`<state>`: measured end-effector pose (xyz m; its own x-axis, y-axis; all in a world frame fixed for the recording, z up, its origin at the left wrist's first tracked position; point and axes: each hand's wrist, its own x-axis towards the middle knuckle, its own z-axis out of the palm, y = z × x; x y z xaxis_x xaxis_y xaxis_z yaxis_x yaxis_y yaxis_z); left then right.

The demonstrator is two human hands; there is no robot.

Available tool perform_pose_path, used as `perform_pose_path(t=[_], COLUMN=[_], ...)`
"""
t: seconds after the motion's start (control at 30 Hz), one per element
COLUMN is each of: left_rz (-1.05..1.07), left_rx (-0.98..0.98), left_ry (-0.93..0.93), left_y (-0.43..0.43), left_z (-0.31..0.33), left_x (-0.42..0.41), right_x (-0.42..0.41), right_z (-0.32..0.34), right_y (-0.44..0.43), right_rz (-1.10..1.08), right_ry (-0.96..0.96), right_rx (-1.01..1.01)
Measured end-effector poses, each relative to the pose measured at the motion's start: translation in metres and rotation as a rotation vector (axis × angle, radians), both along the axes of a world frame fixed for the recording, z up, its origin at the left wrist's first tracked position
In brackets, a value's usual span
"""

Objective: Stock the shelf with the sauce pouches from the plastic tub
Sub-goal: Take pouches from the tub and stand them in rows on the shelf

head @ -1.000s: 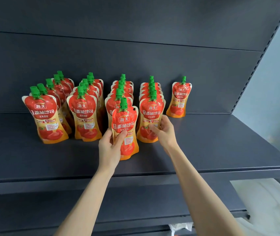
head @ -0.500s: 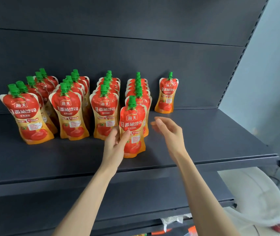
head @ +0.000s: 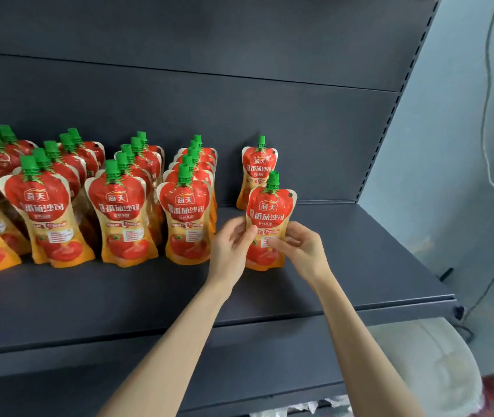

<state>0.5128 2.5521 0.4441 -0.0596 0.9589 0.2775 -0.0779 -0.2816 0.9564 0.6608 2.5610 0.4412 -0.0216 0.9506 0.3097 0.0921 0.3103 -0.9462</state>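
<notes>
Sauce pouch (head: pixel 270 212) upright, green cap on top, toward the right end of the shelf (head: pixel 360 266), and both hands are on it! The left hand (head: pixel 230 251) pinches its left edge, and the right hand (head: pixel 303 248) curls its fingers onto the lower front. Whether its base touches the shelf, I cannot tell. Just behind stands a lone pouch (head: pixel 258 167) at the back panel. To the left, rows of pouches (head: pixel 119 212) run front to back.

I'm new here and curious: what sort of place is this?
Likely a shop, or a mock-up of one: dark metal shelf with a slotted upright, neat front-facing rows of identical tomato sauce pouches, and the left hand and right hand holding one more pouch there.
</notes>
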Motion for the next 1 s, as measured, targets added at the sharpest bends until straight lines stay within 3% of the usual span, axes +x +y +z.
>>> perform_pose_path(t=[0.4, 0.67, 1.0], left_rz=[0.339, 0.411, 0.426], left_rx=[-0.096, -0.133, -0.03], left_ry=[0.166, 0.289, 0.304], left_y=[0.119, 0.179, 0.182], left_z=[-0.002, -0.007, -0.014], left_x=[0.043, 0.05, 0.04], right_x=[0.052, 0.061, 0.06], right_z=[-0.007, -0.008, -0.015], right_y=[0.1, 0.136, 0.138], right_rz=[-0.09, -0.092, -0.082], right_ry=[-0.034, -0.013, 0.034], right_rx=[0.033, 0.025, 0.017])
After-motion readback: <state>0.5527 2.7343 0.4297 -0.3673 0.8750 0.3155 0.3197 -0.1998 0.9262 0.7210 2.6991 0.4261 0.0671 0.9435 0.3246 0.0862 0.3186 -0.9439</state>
